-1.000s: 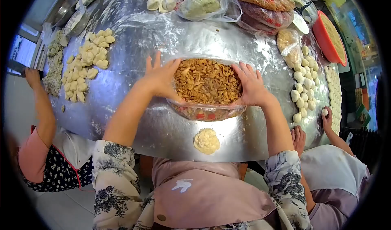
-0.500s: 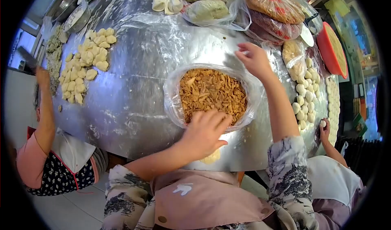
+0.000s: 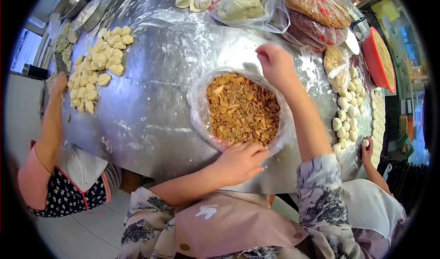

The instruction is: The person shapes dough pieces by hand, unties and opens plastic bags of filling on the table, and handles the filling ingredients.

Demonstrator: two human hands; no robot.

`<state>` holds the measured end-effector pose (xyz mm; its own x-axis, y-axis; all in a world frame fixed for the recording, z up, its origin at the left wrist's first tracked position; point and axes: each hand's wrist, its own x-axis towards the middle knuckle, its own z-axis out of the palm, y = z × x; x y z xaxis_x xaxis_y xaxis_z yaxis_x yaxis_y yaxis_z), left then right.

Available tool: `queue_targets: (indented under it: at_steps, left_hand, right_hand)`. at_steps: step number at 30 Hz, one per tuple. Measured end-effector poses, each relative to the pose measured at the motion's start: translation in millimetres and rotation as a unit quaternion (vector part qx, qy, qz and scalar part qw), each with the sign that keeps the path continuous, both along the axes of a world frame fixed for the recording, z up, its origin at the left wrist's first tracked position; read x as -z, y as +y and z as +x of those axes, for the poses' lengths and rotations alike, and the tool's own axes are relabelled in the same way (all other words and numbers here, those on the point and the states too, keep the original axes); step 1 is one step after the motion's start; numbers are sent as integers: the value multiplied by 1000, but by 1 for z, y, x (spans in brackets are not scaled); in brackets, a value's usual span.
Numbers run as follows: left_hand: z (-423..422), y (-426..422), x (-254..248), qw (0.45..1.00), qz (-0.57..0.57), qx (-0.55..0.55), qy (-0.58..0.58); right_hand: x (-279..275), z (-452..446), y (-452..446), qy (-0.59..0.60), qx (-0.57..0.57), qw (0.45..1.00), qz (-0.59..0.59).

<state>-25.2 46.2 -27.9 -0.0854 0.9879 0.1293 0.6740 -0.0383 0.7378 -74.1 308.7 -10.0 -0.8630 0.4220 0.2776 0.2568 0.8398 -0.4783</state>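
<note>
Fingers bent and bunched, the left hand [image 3: 239, 163] is right at the near rim of the clear plastic bag [image 3: 200, 104], and whether it pinches the plastic, I can't tell! The right hand [image 3: 276, 65] hangs above the bag's far right side, fingers curled in; anything caught between them is hidden from view. And there's the bag, mouth wide open on the metal table [image 3: 158, 156], just in front of the apron [image 3: 229, 224], packed with brown chopped filling [image 3: 243, 107].

Over on the left side, a heap of pale dough pieces [image 3: 106, 57], and beside it a co-worker's hand [image 3: 59, 82] at the table's edge. Across on the right, round dough balls [image 3: 343, 123] lie in a long cluster, with another co-worker's hand [image 3: 367, 152] holding a single ball [image 3: 365, 142] near them. Up at the far side, it's bagged green dough [image 3: 239, 9], then stacked bags of orange-brown and dark red contents [image 3: 316, 11], and a red basin [image 3: 376, 62] at the far right!
</note>
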Motion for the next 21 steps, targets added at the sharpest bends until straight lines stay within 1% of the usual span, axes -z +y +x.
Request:
queue_targets:
  at_steps: [2,3,4,6,7,9,10,11,12,15,17,18,20,21]
  left_hand:
    - [-9,-6,-2,996,60,-70,10]
    - [-16,-4,-3,986,106,-120,36]
    - [-23,-5,-6,985,91,-134,63]
    - [-32,-12,-13,979,61,-159,114]
    - [-33,-16,-14,980,43,-152,120]
    - [-33,-25,-11,981,4,-140,131]
    - [-31,-27,-8,981,6,-136,136]
    - [-30,-29,-4,981,8,-134,141]
    - [-28,-30,-1,981,9,-130,146]
    - [-23,-31,1,985,2,-133,109]
    - [-16,-36,6,984,-7,-135,113]
    - [-14,-37,8,984,-12,-135,117]
    - [-15,-39,10,986,5,-135,99]
    - [-15,-40,10,987,11,-133,89]
  right_hand:
    - [-23,40,-37,14,-8,999,-28]
    - [-23,60,-52,16,-41,998,-33]
    - [-21,78,-64,19,-73,996,-37]
    - [-19,103,-85,-5,-85,996,-13]
    - [-16,117,-89,-66,-61,996,-15]
    - [-9,138,-91,-63,-57,996,-27]
    - [-7,146,-92,-61,-57,996,-34]
    - [-8,152,-95,-85,-50,994,-47]
    - [-5,157,-98,-77,-44,995,-51]
    - [1,169,-103,-64,-27,995,-65]
    - [0,177,-106,-72,-15,993,-90]
    - [3,180,-106,-63,-15,994,-82]
    - [12,187,-105,-48,-16,996,-68]
    - [12,189,-104,-50,-18,995,-82]
